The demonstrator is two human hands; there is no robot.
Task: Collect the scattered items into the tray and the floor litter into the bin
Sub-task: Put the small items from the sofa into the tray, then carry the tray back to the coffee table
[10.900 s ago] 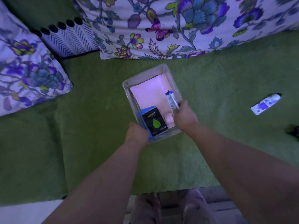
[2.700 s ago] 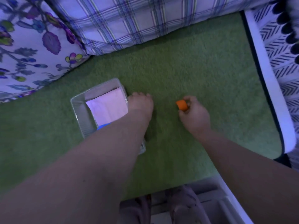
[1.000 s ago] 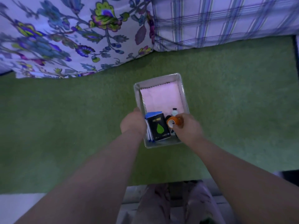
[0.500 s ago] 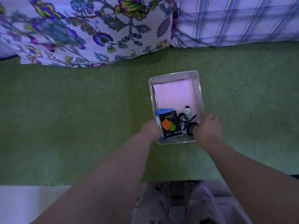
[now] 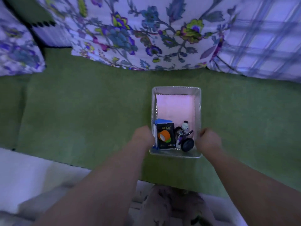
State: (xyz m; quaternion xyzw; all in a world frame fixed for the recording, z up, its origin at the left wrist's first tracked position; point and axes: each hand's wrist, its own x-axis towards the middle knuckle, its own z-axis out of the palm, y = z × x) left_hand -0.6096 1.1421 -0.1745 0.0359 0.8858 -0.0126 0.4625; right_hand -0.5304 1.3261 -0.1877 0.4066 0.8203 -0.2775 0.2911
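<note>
Left hand [image 5: 143,136] gripping tray [image 5: 176,89] left wall, right hand [image 5: 208,141] gripping right wall

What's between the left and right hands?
Head view: near end of the clear plastic tray, holding a black packet with an orange tape roll on it and a black corded disc.

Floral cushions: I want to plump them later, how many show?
2: left cushion at the picture's edge, middle cushion behind the tray; others may lie off-frame.

The left grip [image 5: 143,136] and right grip [image 5: 208,141] hold the tray [image 5: 175,88] by its sides; between them, orange tape [image 5: 163,136] lies on a black packet [image 5: 166,145].
</note>
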